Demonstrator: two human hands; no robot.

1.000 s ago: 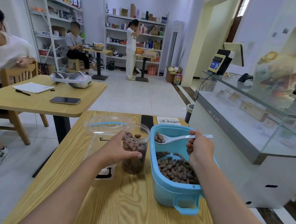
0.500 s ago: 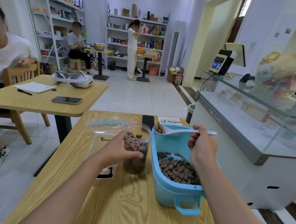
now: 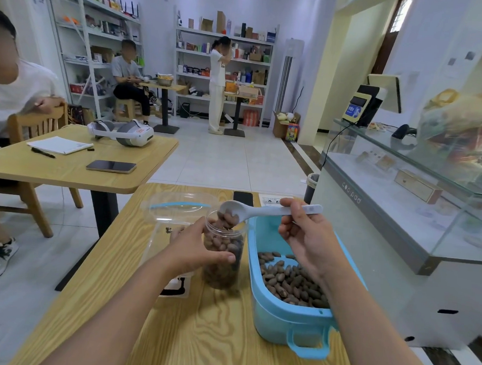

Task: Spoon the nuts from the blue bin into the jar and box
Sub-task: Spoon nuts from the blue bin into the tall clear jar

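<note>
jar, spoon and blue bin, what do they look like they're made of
Jar: clear plastic, probably; the nuts show through its wall. Spoon: white, matte, likely plastic. Blue bin: opaque light-blue plastic with a soft sheen and a moulded handle.

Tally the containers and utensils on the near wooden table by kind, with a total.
Clear plastic jar, partly filled with nuts: 1
Blue bin holding nuts: 1
Clear plastic box with a blue-trimmed lid: 1
White spoon, tipped over the jar: 1
Total: 4
</note>
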